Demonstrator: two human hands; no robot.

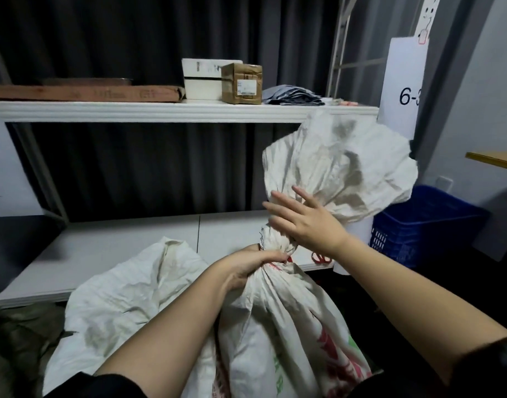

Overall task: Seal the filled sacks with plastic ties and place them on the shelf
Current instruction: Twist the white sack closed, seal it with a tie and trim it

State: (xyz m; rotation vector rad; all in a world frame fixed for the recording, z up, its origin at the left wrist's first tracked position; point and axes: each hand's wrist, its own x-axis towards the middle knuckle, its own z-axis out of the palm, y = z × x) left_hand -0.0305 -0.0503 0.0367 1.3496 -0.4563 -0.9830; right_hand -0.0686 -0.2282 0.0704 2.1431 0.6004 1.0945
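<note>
A filled white woven sack [278,334] with red and green print stands upright in front of me. My left hand [253,264] grips its gathered neck. Above the neck the loose sack top [341,168] flares out wide. My right hand [301,219] lies against that loose cloth just above the neck, fingers straight and spread. A second white sack [126,297] lies slumped to the left, leaning on the lower shelf [117,254]. I see no plastic tie.
The white upper shelf [160,110] carries a flat brown box [83,92], a white box [202,79], a taped brown parcel [241,83] and folded grey bags [292,94]. A blue plastic crate [419,225] stands at the right, under a paper sign [404,90].
</note>
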